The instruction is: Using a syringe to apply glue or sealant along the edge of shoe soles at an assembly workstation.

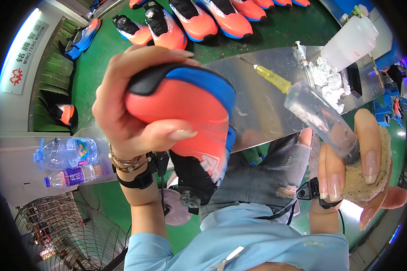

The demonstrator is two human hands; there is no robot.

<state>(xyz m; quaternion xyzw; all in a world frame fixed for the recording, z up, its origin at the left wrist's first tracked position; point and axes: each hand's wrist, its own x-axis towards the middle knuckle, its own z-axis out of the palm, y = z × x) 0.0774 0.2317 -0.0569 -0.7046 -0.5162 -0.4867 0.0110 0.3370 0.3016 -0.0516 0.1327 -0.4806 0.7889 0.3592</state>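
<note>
My left hand is wrapped round a coral-red sports shoe with a blue and black sole edge. The shoe is tilted, its black upper and clear dial pointing down towards my lap. On the right, my right hand grips a clear syringe fitted with a yellow-hubbed needle. The needle slants up and left, apart from the shoe. A worn beige pad, perhaps sponge, is also held in this hand, behind the fingers.
Several matching shoes stand in a row on the green surface ahead. A metal plate lies below my hands, bearing crumpled white tissue, another syringe and a white plastic bottle. Plastic bottles and a wire-caged fan are at left.
</note>
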